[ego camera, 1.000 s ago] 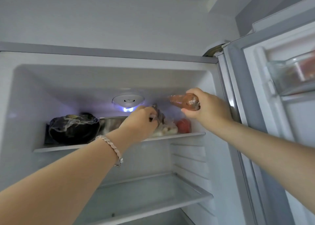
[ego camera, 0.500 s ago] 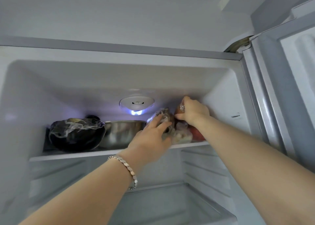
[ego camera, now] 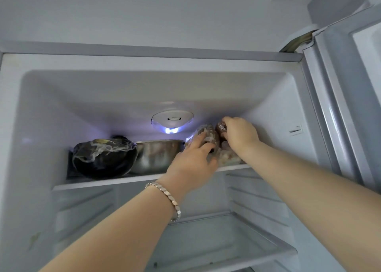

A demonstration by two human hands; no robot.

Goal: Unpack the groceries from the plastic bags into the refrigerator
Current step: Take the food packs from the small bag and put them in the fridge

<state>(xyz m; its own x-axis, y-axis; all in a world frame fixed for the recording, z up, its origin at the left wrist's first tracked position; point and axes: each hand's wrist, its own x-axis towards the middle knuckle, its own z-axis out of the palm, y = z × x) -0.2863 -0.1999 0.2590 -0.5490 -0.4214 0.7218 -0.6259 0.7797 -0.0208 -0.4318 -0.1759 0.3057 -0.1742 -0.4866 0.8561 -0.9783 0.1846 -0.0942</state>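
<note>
The refrigerator stands open, and both my hands reach onto its top shelf (ego camera: 107,182) at the right. My left hand (ego camera: 195,158) lies with fairly straight fingers against a clear-wrapped brownish packet (ego camera: 206,133). My right hand (ego camera: 239,135) curls its fingers round a reddish-brown wrapped item (ego camera: 221,126) and holds it on top of the pile by the right wall. A pale wrapped packet (ego camera: 228,157) lies under both hands. More food behind my hands is hidden.
A dark bowl covered in plastic film (ego camera: 103,158) and a steel bowl (ego camera: 156,156) fill the left and middle of the top shelf. The fridge light (ego camera: 172,122) glows at the back. A glass shelf (ego camera: 237,247) lies below. The open door (ego camera: 350,107) stands at right.
My right hand carried the reddish-brown item from the fridge opening deep onto the pile at the shelf's right. My left hand shifted right onto the wrapped packet. The view tilted up.
</note>
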